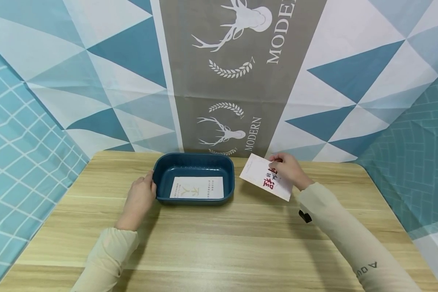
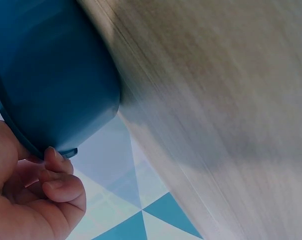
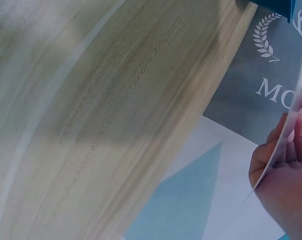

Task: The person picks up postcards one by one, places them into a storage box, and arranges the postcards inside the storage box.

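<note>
A dark blue rectangular tray (image 1: pixel 195 161) stands near the table's back edge. Inside it lies a white card (image 1: pixel 213 187) printed with Chinese characters. My left hand (image 1: pixel 140 198) grips the tray's left rim; in the left wrist view, curled fingers (image 2: pixel 66 187) hold that rim from the outside. To the right of the tray, my right hand (image 1: pixel 289 168) pinches a second white card (image 1: pixel 254 172) with red characters, tilted and raised over the table. The right wrist view shows this card (image 3: pixel 285 137) nearly edge-on between thumb and fingers.
The wooden table (image 1: pixel 204 251) ends just behind the tray. Beyond it hangs a cloth backdrop (image 1: pixel 219 89) with triangles and deer prints, and patterned cloth (image 1: pixel 18 134) also borders the left side. A small black piece (image 1: pixel 305 216) shows by the right sleeve cuff.
</note>
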Motion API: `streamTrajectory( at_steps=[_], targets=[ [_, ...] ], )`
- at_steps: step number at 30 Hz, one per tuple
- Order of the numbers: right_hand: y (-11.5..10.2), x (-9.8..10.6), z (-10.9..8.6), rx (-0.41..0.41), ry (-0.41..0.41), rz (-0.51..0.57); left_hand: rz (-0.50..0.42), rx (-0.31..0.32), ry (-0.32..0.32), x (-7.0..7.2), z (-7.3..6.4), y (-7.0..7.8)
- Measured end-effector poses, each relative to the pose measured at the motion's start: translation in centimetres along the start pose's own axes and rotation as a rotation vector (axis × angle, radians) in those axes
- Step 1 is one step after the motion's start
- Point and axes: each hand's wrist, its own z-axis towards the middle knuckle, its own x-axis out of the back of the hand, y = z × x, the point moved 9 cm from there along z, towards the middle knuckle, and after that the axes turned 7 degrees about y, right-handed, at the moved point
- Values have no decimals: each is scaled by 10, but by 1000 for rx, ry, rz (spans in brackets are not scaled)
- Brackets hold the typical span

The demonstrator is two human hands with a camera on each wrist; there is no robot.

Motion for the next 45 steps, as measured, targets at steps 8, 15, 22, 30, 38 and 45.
streamTrajectory(
  at_steps=[8, 15, 22, 30, 38, 45],
  targets=[
    [-15, -4, -2, 74, -77, 23, -3, 7, -8, 0, -1, 0],
    [-28, -7, -1, 88, -141, 88, -1, 9, -4, 1, 0, 1],
    [-44, -11, -2, 110, -186, 63, 8, -8, 12, 3, 1, 3],
    [-62, -19, 0, 152, -212, 28, 15, -13, 16, 2, 1, 3],
    [-77, -28, 1, 178, -226, 29, 15, -19, 24, 3, 0, 3],
    [-82, -37, 2, 194, -235, 40, 15, 4, -8, 1, -1, 1]
  ],
)
